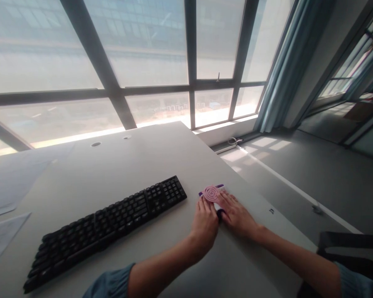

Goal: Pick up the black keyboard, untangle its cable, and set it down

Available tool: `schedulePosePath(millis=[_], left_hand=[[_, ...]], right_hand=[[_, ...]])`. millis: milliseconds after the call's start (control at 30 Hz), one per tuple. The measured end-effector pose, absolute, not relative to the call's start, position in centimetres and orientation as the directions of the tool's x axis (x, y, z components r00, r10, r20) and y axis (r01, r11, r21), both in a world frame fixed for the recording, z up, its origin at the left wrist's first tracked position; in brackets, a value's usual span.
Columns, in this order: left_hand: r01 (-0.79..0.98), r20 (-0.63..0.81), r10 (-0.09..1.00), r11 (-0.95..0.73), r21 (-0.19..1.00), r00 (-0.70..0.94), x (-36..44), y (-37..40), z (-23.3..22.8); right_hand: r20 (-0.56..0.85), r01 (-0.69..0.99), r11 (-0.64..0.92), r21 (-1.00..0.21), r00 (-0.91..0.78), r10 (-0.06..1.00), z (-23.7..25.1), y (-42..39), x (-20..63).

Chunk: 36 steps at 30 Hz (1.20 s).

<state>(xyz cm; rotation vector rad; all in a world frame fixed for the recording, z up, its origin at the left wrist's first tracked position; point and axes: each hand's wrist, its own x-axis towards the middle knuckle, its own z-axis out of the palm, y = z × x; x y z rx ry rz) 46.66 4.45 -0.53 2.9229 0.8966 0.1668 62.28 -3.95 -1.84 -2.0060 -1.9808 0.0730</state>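
We see a round pink plastic disc [210,193] with ringed holes on the grey table [136,165]. Our left hand [206,221] and right hand [236,213] lie flat, fingers spread narrow, touching its near edge.

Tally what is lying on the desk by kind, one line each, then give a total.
Black keyboard: 1
Pink round perforated piece at the fingertips of the left hand and right hand: 1
Purple strip just behind the pink piece: 1
Paper sheets at the left edge: 2
Total: 5
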Motion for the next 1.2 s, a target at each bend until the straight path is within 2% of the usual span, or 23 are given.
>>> schedulePosePath(millis=[167,433,667,800,933,1000,1100,1200], left_hand=[[0.635,0.054,0.646,-0.76,0.139,0.761,47.9,6.7,0.5],[0.797,-0.045,0.803,-0.58,0.171,0.594,54.0,15.7,1.7],[0.789,-0.124,0.784,-0.58,0.202,0.608,52.1,18.5,2.4],[0.724,-0.033,0.736,-0.655,0.218,0.676,49.8,15.1,4.4],[0.609,0.112,0.636,-0.766,0.206,0.763,43.2,10.1,6.7],[0.567,0.224,0.588,-0.809,0.154,0.777,37.5,9.2,7.3],[0.693,0.326,0.684,-0.713,0.106,0.653,26.9,10.6,6.8],[0.847,0.409,0.804,-0.518,0.122,0.432,16.0,13.0,4.7]], right_hand=[[0.073,0.96,0.064,-0.273,-0.046,0.996,-0.4,0.6,64.4],[-0.035,0.966,-0.039,-0.256,0.03,0.999,0.4,12.4,69.9],[-0.011,0.972,0.026,-0.235,-0.03,0.999,-0.1,13.0,71.6],[0.04,0.976,0.004,-0.219,0.005,0.999,1.0,11.8,70.4],[0.283,0.957,-0.079,-0.278,0.16,0.946,2.4,9.4,65.0],[0.37,0.934,-0.013,-0.357,0.154,0.916,2.5,7.9,60.9],[0.369,0.88,0.126,-0.458,0.059,0.927,1.9,6.5,54.9],[0.319,0.855,0.134,-0.501,0.039,0.947,0.9,6.8,50.8]])
